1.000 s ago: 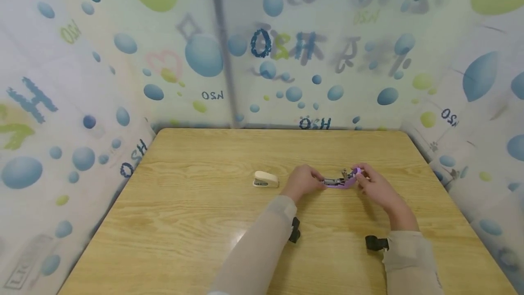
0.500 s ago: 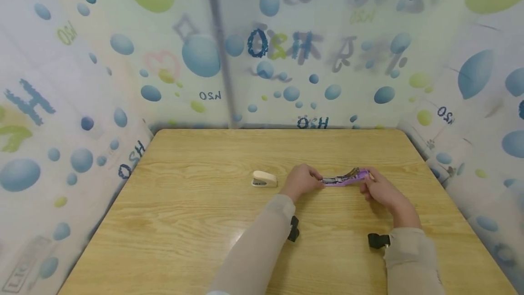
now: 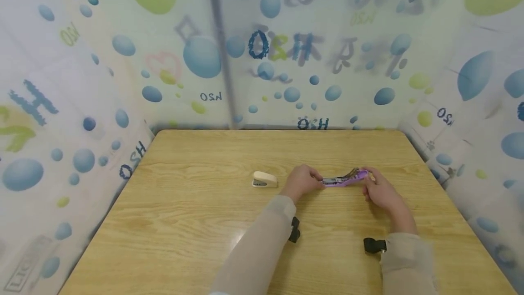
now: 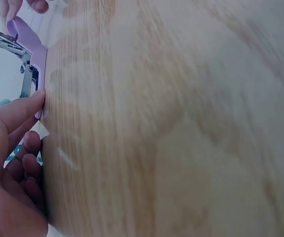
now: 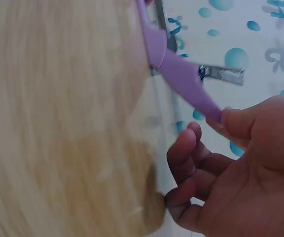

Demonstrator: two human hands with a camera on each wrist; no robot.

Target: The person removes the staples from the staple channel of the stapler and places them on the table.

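Folded wide apart at its hinge, a purple stapler (image 3: 360, 175) lies between both hands, its metal magazine and inner parts exposed in the head view. My left hand (image 3: 302, 179) pinches one end of it low at the table, thumb on the purple base in the left wrist view. Thumb and finger of my right hand (image 3: 380, 191) pinch the far end of the raised purple cover (image 5: 189, 86), the other fingers curled loosely below. A metal piece (image 5: 226, 74) sticks up from the cover in the right wrist view.
A small cream stapler (image 3: 265, 180) sits on the wooden table (image 3: 184, 222) to the left of my left hand. Patterned curtain-like walls (image 3: 286, 72) enclose the table at the back and sides. Both wrists carry black straps (image 3: 374, 245).
My right hand has moved a little to the right, bending the stapler's cover further back and down. My left hand has stayed on its end. Little differs over the last half second.
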